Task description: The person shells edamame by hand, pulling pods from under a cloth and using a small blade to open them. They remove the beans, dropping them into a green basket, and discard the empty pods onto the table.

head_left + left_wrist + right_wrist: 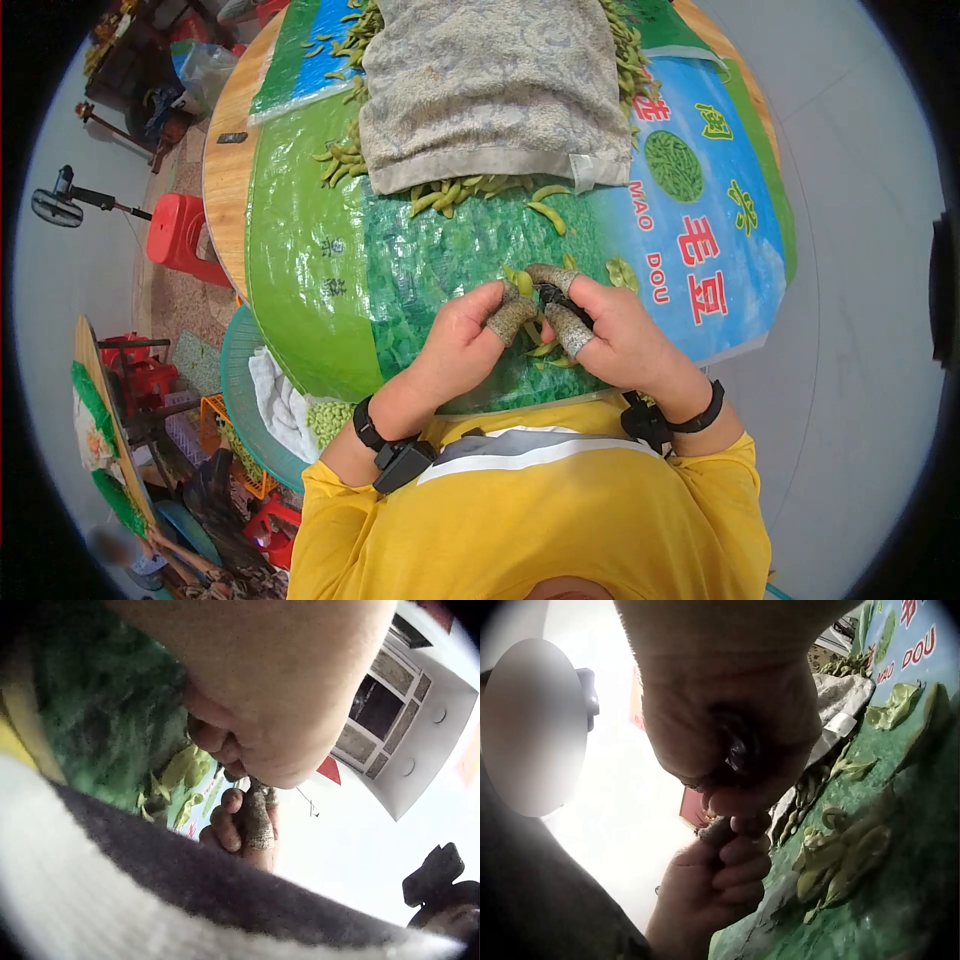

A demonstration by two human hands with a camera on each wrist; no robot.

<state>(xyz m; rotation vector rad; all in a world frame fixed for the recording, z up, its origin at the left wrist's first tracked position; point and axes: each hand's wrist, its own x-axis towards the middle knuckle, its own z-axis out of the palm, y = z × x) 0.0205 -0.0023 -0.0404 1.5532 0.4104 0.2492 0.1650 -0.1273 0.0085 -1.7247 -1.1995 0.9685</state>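
Observation:
Over the near part of the table, my left hand (460, 340) and right hand (630, 335) meet at the fingertips. Grey speckled covers wrap the thumbs and the right forefinger. A green soybean pod (522, 284) is pinched in my left hand between thumb and forefinger. My right hand curls round a small dark glossy object (740, 750), whose kind I cannot tell; most of it is hidden in the palm. Loose pods (847, 862) lie on the green sheet under the hands, and an opened pod (621, 273) lies beyond the right hand.
A grey towel (490, 90) covers a pile of soybean pods (440, 195) at the far side. Printed plastic sheeting (310, 240) spreads over the round wooden table (228, 180). At the left stand a green basket (240, 390) with a white cloth and a red stool (180, 230).

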